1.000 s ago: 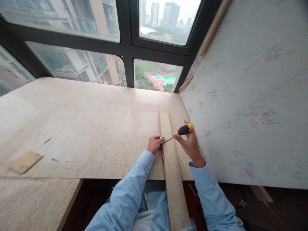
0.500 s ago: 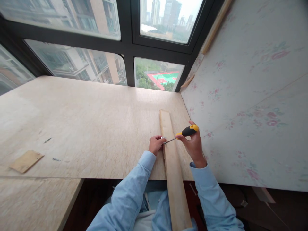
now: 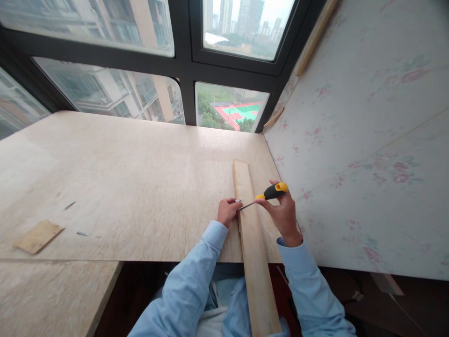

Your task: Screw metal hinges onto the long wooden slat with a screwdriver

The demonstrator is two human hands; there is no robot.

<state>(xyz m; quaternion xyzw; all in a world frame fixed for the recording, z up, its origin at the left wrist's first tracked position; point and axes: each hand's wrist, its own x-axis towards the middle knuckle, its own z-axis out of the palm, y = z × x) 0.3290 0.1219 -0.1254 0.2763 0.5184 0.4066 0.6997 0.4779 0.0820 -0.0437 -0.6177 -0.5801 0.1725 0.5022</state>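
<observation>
A long pale wooden board (image 3: pixel 257 262) lies over the front edge of the stone sill, its near end reaching my lap. My right hand (image 3: pixel 283 213) is closed on the yellow and black handle of a screwdriver (image 3: pixel 271 192). The screwdriver's shaft slants down to the left across the board, its tip at the board's left edge. There my left hand (image 3: pixel 228 210) pinches a small shiny metal piece (image 3: pixel 238 201) against that edge. Fingers mostly hide the piece, so its kind cannot be made out.
On the stone sill (image 3: pixel 140 187), to the left, lie a small wooden plate (image 3: pixel 38 236) and two small metal bits, one a thin grey piece (image 3: pixel 82 233). A flowered wall (image 3: pixel 368 140) rises close on the right. Dark window frames (image 3: pixel 187 65) stand behind the sill.
The screwdriver's handle and the fingers of my right hand have shifted slightly left. My left hand and the board stay nearly where they were.
</observation>
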